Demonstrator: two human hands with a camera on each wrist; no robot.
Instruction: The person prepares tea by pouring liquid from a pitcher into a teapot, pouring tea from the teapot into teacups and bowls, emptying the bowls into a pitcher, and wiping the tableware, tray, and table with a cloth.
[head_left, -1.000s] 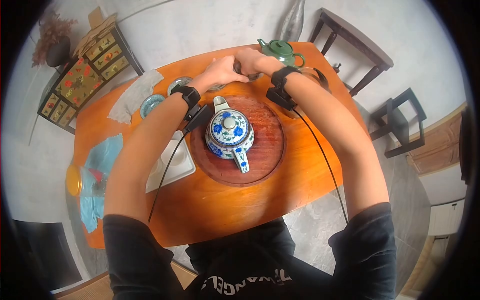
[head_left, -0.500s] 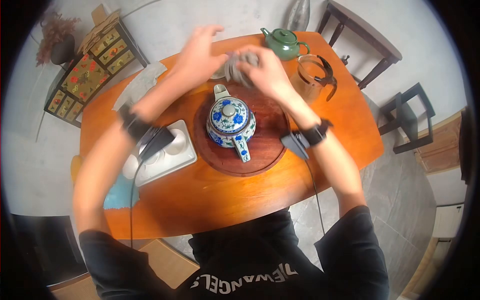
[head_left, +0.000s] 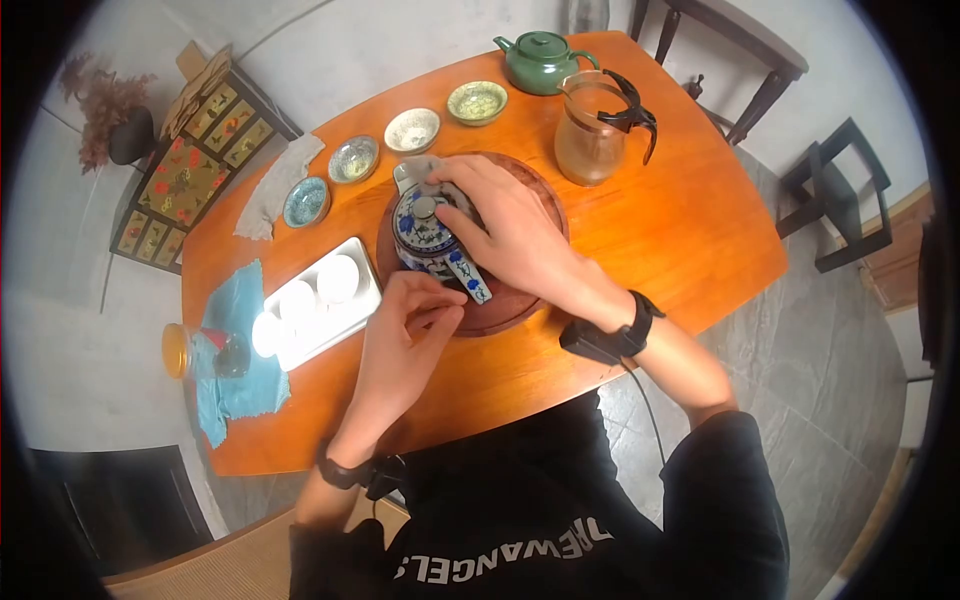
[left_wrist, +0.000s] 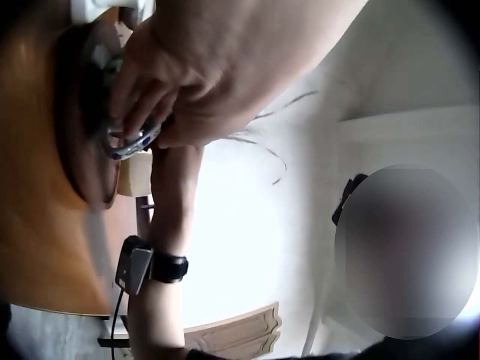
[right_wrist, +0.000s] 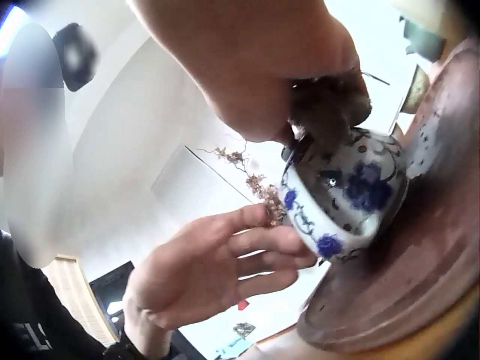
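A white teapot with blue flowers [head_left: 412, 238] stands on the round wooden tray [head_left: 553, 200], its handle towards me. Reaching over it from the right, my right hand [head_left: 515, 235] grips a crumpled grey cloth [right_wrist: 322, 112] against the top of the pot. That hand and the cloth hide part of the lid and body. Beside the handle on the near left, my left hand [head_left: 395, 345] has its fingers loosely bent, fingertips right at the pot. The right wrist view shows these left fingers [right_wrist: 259, 244] spread beside the teapot rather than wrapped round it.
Several small bowls, among them a pale one [head_left: 412, 131], line the far left. A green teapot [head_left: 540, 66] and a glass pitcher [head_left: 588, 145] stand at the back right. Left lie a white tray [head_left: 318, 345] with white cups, a blue cloth [head_left: 250, 395] and a jar [head_left: 175, 350].
My right hand has brought the grey cloth from the far side of the table onto the teapot. My left hand has left the far side and come down beside the teapot's handle.
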